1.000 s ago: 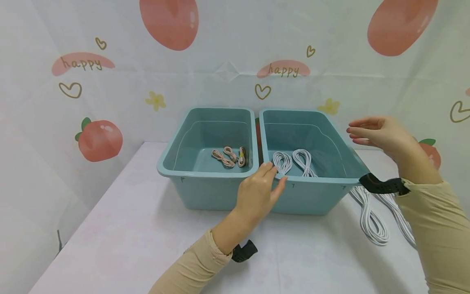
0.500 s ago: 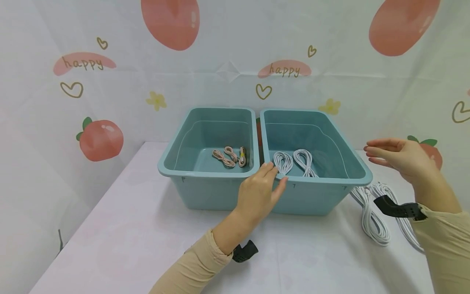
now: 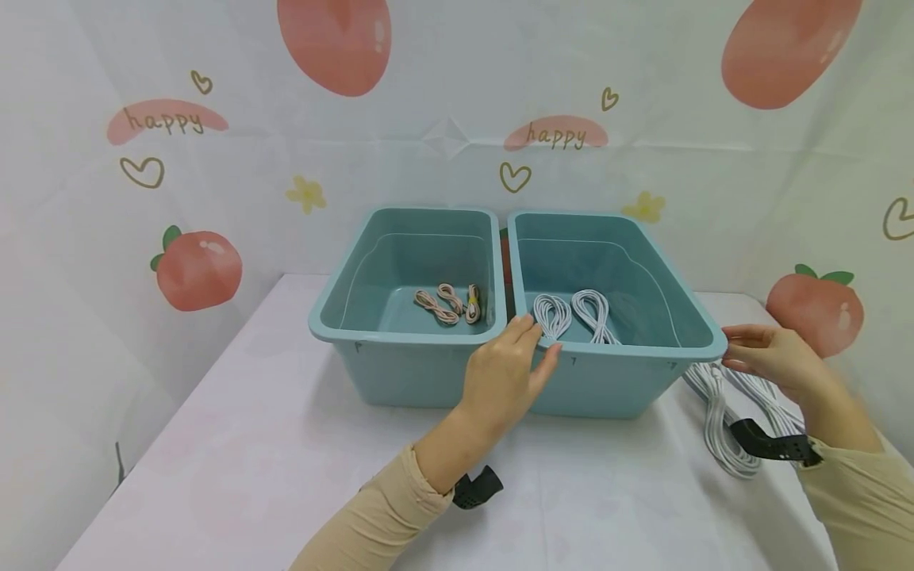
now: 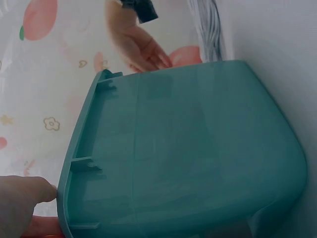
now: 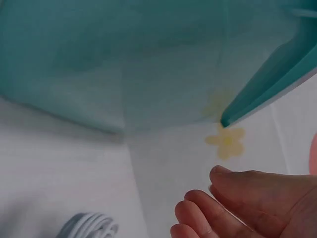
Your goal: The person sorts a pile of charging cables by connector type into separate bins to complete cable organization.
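My left hand (image 3: 502, 377) rests its fingers on the front rims where two blue-green bins meet, thumb against the right bin (image 3: 621, 381). In the left wrist view, the thumb (image 4: 37, 190) touches the rim. Two bundles of white cord (image 3: 591, 311) lie inside the right bin. My right hand (image 3: 778, 361) is beside that bin's right corner, fingers loosely bent and holding nothing in the right wrist view. Below it, two longer bundles of white cord (image 3: 720, 428) lie on the table, partly hidden by the hand and wrist strap.
The left bin (image 3: 400, 339) holds three small brownish cord bundles (image 3: 437, 308), one with a yellow band. Both bins stand side by side on a white-covered table (image 3: 286, 468). Behind them hangs a printed backdrop (image 3: 443, 103) with peaches and hearts.
My right hand has come down from above the right bin's side to rim height, over the long white cord bundles on the table. My left hand has stayed on the rims.
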A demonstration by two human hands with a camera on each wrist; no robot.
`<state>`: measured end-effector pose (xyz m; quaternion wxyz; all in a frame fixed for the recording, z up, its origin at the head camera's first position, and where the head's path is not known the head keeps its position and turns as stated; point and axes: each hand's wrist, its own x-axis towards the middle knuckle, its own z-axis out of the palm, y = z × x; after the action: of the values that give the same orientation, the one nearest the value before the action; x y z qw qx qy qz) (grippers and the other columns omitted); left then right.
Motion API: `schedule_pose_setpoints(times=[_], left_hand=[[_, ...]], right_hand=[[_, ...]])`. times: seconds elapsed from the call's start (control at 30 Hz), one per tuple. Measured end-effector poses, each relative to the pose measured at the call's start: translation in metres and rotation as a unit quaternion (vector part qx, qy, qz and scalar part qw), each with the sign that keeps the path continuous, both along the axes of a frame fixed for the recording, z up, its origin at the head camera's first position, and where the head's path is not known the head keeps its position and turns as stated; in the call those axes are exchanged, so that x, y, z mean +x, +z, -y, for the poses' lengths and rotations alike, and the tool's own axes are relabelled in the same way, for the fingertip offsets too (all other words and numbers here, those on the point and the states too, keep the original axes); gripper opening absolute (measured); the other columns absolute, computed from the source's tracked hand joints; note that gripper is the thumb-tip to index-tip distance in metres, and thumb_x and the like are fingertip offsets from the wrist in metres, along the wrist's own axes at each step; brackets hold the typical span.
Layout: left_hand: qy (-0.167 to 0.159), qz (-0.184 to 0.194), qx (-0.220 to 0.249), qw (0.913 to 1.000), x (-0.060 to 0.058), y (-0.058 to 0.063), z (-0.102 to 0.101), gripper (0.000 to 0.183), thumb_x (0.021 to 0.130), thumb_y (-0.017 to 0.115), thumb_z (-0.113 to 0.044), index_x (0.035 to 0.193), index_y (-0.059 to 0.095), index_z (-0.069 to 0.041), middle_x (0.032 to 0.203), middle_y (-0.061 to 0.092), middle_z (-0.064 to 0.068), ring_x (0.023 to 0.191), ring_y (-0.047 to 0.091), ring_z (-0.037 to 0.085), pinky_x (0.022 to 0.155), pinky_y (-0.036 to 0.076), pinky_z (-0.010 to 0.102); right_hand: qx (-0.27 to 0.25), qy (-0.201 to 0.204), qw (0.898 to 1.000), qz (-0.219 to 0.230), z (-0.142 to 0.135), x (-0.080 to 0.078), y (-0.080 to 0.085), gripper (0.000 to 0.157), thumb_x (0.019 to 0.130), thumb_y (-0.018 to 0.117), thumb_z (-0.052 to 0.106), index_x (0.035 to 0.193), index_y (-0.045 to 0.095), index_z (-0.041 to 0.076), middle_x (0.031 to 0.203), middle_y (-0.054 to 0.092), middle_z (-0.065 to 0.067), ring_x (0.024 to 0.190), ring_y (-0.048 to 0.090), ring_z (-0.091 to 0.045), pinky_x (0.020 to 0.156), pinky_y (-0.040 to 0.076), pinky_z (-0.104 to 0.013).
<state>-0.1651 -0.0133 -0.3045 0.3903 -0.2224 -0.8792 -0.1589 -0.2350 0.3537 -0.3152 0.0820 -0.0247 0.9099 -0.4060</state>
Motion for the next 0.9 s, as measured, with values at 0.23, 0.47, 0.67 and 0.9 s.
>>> schedule_pose_setpoints(times=[0.23, 0.47, 0.67, 0.9], left_hand=[[0.006, -0.004, -0.004, 1.0000, -0.001, -0.001, -0.001, 0.028, 0.086, 0.066, -0.033, 0.100, 0.072, -0.009, 0.106, 0.072, 0.005, 0.097, 0.069, 0.014, 0.066, 0.058, 0.023], [0.008, -0.003, -0.004, 1.0000, -0.001, -0.001, 0.000, 0.028, 0.086, 0.066, -0.033, 0.100, 0.072, -0.009, 0.107, 0.072, 0.005, 0.099, 0.069, 0.014, 0.066, 0.058, 0.023], [0.008, 0.000, -0.004, 1.0000, -0.001, 0.000, 0.000, 0.029, 0.086, 0.065, -0.033, 0.100, 0.072, -0.009, 0.107, 0.071, 0.005, 0.098, 0.069, 0.014, 0.066, 0.058, 0.023], [0.005, 0.010, -0.002, 0.9999, 0.000, 0.001, -0.001, 0.029, 0.087, 0.065, -0.033, 0.100, 0.072, -0.009, 0.108, 0.071, 0.006, 0.100, 0.069, 0.015, 0.067, 0.058, 0.024]], right_hand=[[-0.012, 0.014, 0.999, 0.036, -0.006, 0.003, -0.023, 0.062, 0.091, 0.060, 0.026, 0.128, 0.037, -0.019, 0.088, 0.063, 0.026, 0.078, 0.061, 0.009, 0.070, 0.055, -0.017], [0.005, 0.009, 0.999, 0.052, -0.010, 0.009, -0.037, 0.062, 0.091, 0.060, 0.028, 0.128, 0.040, -0.018, 0.093, 0.064, 0.019, 0.078, 0.060, 0.009, 0.073, 0.057, -0.021], [0.013, 0.010, 0.998, 0.061, -0.013, 0.012, -0.046, 0.061, 0.091, 0.060, 0.027, 0.128, 0.040, -0.018, 0.097, 0.068, 0.011, 0.077, 0.061, 0.008, 0.073, 0.057, -0.022], [0.035, -0.007, 0.998, 0.059, -0.014, 0.016, -0.047, 0.062, 0.092, 0.058, 0.030, 0.129, 0.040, -0.017, 0.101, 0.069, -0.001, 0.076, 0.059, 0.008, 0.073, 0.058, -0.025]])
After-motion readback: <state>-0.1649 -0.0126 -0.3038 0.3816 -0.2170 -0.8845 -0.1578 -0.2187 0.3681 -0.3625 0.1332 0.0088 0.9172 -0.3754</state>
